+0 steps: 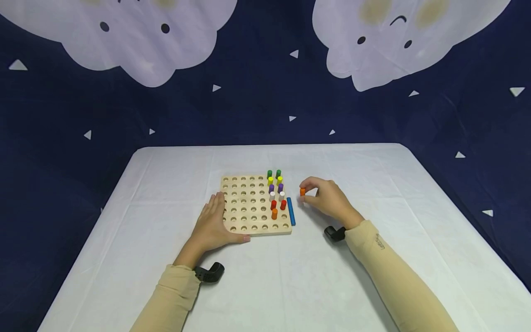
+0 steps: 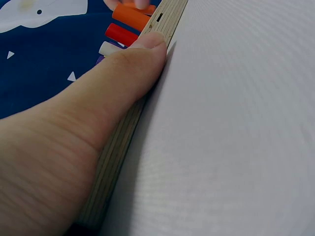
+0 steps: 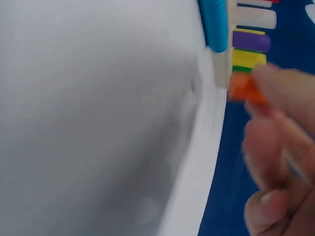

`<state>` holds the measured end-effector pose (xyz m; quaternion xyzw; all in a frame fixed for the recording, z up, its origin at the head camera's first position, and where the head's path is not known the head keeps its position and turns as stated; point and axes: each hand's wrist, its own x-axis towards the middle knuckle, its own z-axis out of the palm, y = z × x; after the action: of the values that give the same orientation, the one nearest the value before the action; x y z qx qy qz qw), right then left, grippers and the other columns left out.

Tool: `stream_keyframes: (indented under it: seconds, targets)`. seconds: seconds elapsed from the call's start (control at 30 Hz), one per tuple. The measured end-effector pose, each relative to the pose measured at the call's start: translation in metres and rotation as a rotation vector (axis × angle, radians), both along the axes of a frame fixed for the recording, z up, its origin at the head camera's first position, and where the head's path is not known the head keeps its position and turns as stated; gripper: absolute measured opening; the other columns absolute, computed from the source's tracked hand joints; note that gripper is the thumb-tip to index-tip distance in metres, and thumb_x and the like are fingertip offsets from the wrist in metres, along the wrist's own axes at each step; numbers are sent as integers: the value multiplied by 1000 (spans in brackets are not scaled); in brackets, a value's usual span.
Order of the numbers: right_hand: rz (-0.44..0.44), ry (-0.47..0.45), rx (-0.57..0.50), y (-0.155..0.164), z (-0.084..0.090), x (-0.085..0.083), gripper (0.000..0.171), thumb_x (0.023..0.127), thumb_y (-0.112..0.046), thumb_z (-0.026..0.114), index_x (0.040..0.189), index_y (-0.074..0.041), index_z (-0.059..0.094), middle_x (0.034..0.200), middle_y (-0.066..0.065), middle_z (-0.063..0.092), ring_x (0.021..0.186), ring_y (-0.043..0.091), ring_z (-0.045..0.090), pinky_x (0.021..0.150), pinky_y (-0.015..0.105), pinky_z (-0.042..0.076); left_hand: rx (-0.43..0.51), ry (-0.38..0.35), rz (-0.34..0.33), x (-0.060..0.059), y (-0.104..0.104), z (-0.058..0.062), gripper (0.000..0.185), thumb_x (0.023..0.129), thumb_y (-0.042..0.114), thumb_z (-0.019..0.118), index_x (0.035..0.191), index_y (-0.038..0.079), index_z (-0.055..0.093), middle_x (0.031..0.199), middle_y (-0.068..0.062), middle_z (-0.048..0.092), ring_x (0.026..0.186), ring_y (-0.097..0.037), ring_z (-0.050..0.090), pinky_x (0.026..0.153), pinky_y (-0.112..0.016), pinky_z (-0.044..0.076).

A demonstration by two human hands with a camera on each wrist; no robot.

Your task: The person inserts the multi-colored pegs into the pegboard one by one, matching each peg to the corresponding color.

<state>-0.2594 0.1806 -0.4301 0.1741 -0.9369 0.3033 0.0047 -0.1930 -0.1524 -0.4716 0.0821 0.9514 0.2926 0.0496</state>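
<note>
My right hand [image 1: 327, 198] pinches an orange peg [image 1: 302, 191] between thumb and fingertips, off the right side of a wooden pegboard [image 1: 244, 206]. Blurred in the right wrist view, the same peg overlaps the board's far corner. My left hand [image 1: 211, 223] lies along the board's left edge with fingers extended. Its thumb [image 2: 133, 64] presses against the near side. Pegs stand in two columns at the board's right: green [image 1: 278, 174], yellow [image 1: 280, 180], purple [image 1: 280, 187], white [image 1: 282, 196] and red [image 1: 283, 204] in pairs, then a single orange peg [image 1: 274, 214] in the left column.
A blue rod [image 1: 291, 211] lies on the white-covered table [image 1: 265, 286], along the board's right side. Several rows of round holes fill the board's left part. Behind the table hangs a dark blue cloth [image 1: 257, 110] with clouds and small triangles.
</note>
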Motion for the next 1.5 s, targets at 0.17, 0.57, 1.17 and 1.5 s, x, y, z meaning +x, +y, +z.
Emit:
stream_keyframes:
  seconds: [0.17,0.57,1.17,1.5]
  targets:
    - [52,8,-143,-5,1,12,27,82,-28,82,105,-21,70,102,-1,77,56,18,54,51,26,45,-2,7,-3,0,-1,0,154,53,75,82,158,-2,0,166,-20,-1,156,-34,-1,127,-51,3]
    - [207,56,-53,-30,-3,35,21,82,-24,82,101,-21,72,99,-5,77,58,8,50,52,22,43,-8,3,0,0,-3,-3,155,53,77,82,158,-2,0,166,-20,-2,156,-34,-2,127,-50,3]
    - [267,83,36,-36,-2,34,22,83,-22,82,101,-22,69,97,-8,76,65,4,56,58,22,47,-4,1,-5,0,-1,-1,154,53,76,82,158,-2,0,166,-20,-1,156,-34,-1,127,-50,4]
    - [245,69,75,-33,4,34,34,81,-33,83,109,-21,70,92,-9,77,65,2,59,59,22,45,-1,5,-6,0,0,0,153,54,75,82,158,-2,1,167,-20,-1,156,-34,-1,127,-51,5]
